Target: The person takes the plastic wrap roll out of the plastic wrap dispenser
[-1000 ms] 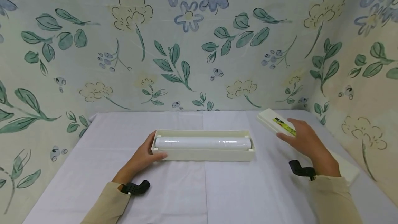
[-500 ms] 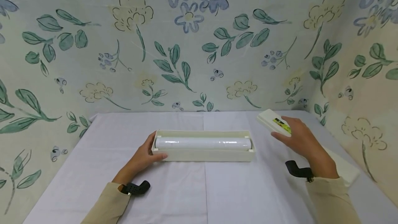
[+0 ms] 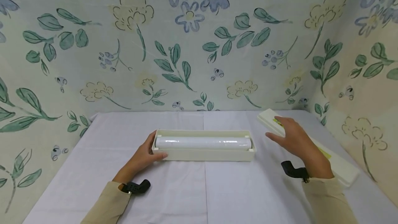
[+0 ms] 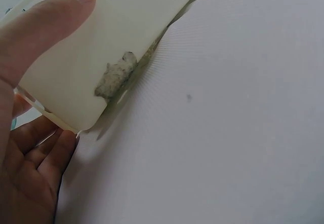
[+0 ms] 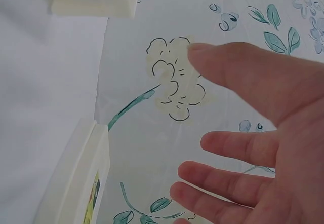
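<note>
A long cream cling film dispenser [image 3: 206, 156] lies lidless across the middle of the table, with a glossy white roll [image 3: 203, 143] inside. My left hand [image 3: 144, 155] grips its left end, thumb on the front wall and fingers round the end. In the left wrist view a grey worn patch [image 4: 117, 77] marks the box [image 4: 96, 36]. At the right, the long cream lid [image 3: 342, 168] with a yellow-green label rests slantwise. Over it in the head view is my right hand [image 3: 293, 141], thumb and fingers spread. The right wrist view shows nothing in that hand [image 5: 283, 143] and the lid [image 5: 76, 178] beside it.
A white cloth [image 3: 174, 196] with a centre crease covers the table. Floral fabric [image 3: 192, 61] rises along the back and right side. Black wrist cameras sit on both arms, the left one [image 3: 136, 187] close to the cloth.
My right hand has shifted left across the lid, so more of the lid's near end shows. The lid, the dispenser and my left hand have stayed put.
</note>
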